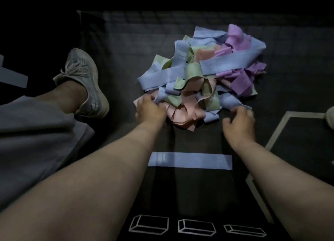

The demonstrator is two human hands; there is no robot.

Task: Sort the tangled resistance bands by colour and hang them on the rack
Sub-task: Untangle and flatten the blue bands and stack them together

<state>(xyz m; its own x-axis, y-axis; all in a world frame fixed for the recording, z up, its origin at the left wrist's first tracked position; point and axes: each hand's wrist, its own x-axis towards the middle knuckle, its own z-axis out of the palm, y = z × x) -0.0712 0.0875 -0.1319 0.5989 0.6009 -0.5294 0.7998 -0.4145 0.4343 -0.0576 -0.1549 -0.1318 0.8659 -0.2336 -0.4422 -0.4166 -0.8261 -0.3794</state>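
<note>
Pastel fabric resistance bands (198,74) lie tangled on the dark floor mat (117,59), beyond one flat blue band (189,161). Left hand (150,110) grips their pink edge; right hand (238,121) is blurred, grip unclear. Best to pin the heap and ease one loop out.

Light: dim throughout, the far edge and upper left corner near black. Brightest patch: pile of resistance bands (200,74), pastel colours muted. Shadows: soft, faint, on the dark floor mat (197,190) between the forearms (108,168). Blur: right hand (238,122) fingers smeared by motion; left hand (150,109) soft-edged. Distortion: wide-angle stretch of forearms toward lower corners
</note>
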